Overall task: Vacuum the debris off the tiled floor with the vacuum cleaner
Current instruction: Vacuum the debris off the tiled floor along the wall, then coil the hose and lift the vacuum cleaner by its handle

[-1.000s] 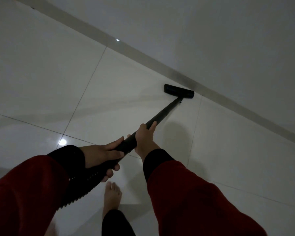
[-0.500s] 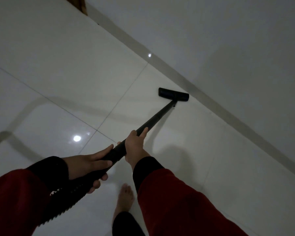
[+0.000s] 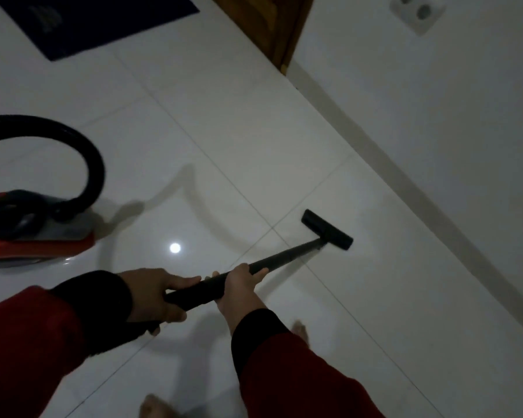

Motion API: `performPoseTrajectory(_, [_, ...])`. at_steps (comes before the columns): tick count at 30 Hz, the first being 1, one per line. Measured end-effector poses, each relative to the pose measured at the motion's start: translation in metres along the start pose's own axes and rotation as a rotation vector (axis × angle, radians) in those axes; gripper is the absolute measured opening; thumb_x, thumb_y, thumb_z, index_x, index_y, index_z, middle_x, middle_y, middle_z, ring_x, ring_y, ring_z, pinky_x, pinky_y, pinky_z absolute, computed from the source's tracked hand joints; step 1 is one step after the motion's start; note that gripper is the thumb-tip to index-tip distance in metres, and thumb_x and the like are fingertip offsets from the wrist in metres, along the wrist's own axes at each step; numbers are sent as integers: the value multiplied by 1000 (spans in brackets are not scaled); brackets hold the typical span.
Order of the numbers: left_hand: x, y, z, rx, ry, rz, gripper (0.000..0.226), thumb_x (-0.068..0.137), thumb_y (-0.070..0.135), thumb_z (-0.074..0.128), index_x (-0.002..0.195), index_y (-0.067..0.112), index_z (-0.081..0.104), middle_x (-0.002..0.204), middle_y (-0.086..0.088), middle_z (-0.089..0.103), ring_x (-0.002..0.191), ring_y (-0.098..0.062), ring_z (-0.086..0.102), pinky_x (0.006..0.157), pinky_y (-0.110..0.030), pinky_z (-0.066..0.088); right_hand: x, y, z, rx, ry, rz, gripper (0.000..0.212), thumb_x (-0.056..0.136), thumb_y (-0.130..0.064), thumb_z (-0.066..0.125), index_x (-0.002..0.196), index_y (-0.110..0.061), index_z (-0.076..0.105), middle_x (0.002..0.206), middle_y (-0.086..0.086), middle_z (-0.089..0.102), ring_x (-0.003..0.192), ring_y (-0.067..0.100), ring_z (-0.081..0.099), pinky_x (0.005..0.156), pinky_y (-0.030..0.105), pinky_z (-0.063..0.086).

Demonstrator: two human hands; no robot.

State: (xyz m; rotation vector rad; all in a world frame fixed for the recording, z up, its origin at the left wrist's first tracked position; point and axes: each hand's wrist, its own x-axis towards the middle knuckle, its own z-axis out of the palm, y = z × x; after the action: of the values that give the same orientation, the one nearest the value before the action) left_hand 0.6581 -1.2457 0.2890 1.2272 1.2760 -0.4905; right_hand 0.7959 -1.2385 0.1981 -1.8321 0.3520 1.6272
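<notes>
White tiled floor (image 3: 254,131), dim light. Your left hand (image 3: 154,294) and right hand (image 3: 239,289) both grip the black wand (image 3: 284,256). Nozzle (image 3: 326,229) flat on tile.

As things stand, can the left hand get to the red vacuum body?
Probably not directly. The left hand is closed on the wand, and the vacuum body sits apart, further left on the tiled floor. Nothing blocks the path; it would need letting go and bending down.

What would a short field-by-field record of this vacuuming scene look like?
left hand: closed on the wand, nearer the hose end
right hand: closed on the wand, farther along
wand: black, slanting down to the floor
floor head: flat on a white tile, short of the baseboard
vacuum body: red, left side, hose looping above
debris: none visible
</notes>
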Motion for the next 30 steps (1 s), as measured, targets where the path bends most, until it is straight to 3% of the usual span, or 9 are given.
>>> performPoseTrajectory(5, [-61,-112,-37,16,33,-51,61,88,26,60,137,51,33,70,11,59,46,1,57,56,-13,48,-38,83,55,-561,-200,-22,61,102,-41,31,148,-48,-8,142,17,42,106,35,57,77,47,54])
performPoseTrajectory(9, [-102,-190,-64,-162,52,-90,61,88,18,62,135,48,38,78,2,65,50,-6,59,53,-19,49,-42,121,82,-1473,-295,-523,56,91,-64,35,145,-49,26,152,6,17,136,32,23,111,48,30])
performPoseTrajectory(13, [-131,-235,-83,-72,126,-135,63,85,20,66,134,49,39,58,12,65,41,-1,57,48,-15,47,-40,142,111,-1865,-712,-1020,66,80,-75,37,141,-60,19,148,-1,32,135,25,25,111,47,25])
performPoseTrajectory(16, [-141,-249,-90,249,246,-195,69,83,28,66,140,48,33,61,14,64,60,0,64,64,-15,52,-37,153,153,-1963,-936,-1106,70,89,-57,49,149,-46,13,117,2,54,114,27,44,99,46,37])
performPoseTrajectory(18, [-138,-263,-86,525,428,-250,64,84,31,63,137,52,35,95,14,69,96,-10,65,91,-25,49,-36,155,182,-1918,-981,-1094,71,94,-36,56,151,-36,14,104,7,52,102,27,51,92,40,42])
performPoseTrajectory(21, [-121,-293,-78,797,1148,-142,56,63,17,82,115,31,64,116,-3,65,111,-26,56,108,-59,19,-29,152,217,-1835,-1012,-1112,76,92,-23,61,150,-35,13,124,9,55,114,26,52,93,26,39])
performPoseTrajectory(23, [-109,-316,-77,651,1525,-149,58,55,13,85,110,24,68,133,-10,48,124,-30,40,107,-64,7,-22,151,239,-1795,-1062,-1080,78,92,-18,61,146,-43,10,134,-6,51,122,17,49,98,22,37])
performPoseTrajectory(27, [-84,-330,-89,-19,1770,-377,76,60,34,80,130,42,51,146,-5,8,137,-26,10,108,-63,10,-11,150,276,-1724,-1167,-984,75,93,-15,59,140,-51,13,141,-25,35,130,-3,36,103,9,27])
performPoseTrajectory(30, [-69,-332,-115,-526,1695,-65,93,72,15,78,141,49,25,142,-1,29,128,-4,31,112,-25,27,-5,151,298,-1685,-1175,-896,73,95,-17,57,140,-54,13,143,-27,29,132,-9,29,102,3,25])
